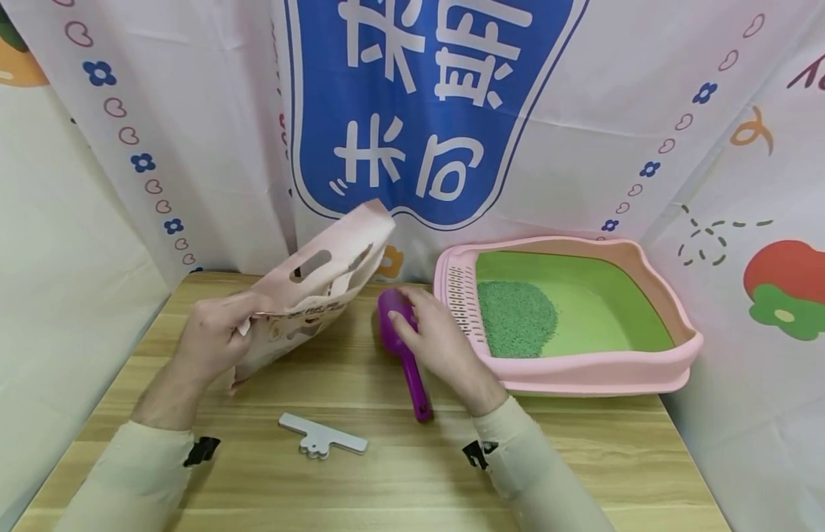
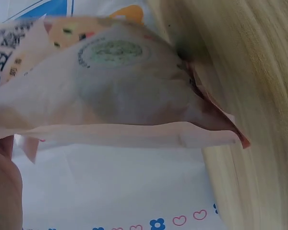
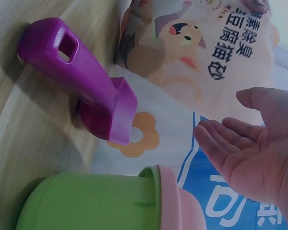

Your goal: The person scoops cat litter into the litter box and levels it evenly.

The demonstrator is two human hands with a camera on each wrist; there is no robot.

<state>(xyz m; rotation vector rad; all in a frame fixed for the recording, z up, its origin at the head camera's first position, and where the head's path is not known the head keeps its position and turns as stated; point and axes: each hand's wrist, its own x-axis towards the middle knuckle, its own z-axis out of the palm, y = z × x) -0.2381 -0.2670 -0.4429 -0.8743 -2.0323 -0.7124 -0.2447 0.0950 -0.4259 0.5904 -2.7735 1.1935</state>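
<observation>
My left hand (image 1: 216,332) grips the upper left edge of a pale pink cat litter bag (image 1: 279,332), which leans to the right with handle slots along its top. In the left wrist view the bag's side panel (image 2: 120,96) slopes across, with a thumb at the left edge. A purple litter scoop (image 1: 412,380) lies on the table, its handle toward me. My right hand (image 1: 442,340) is over the scoop's head in the head view. From the right wrist, its fingers (image 3: 221,143) appear loosely extended, apart from the scoop and holding nothing.
A pink-rimmed green litter box (image 1: 591,373) stands at the back right, with green litter granules (image 1: 516,318) heaped at its left side. A pale grey bag clip (image 1: 323,436) lies on the wooden table (image 1: 399,488). A printed curtain (image 1: 206,133) hangs behind.
</observation>
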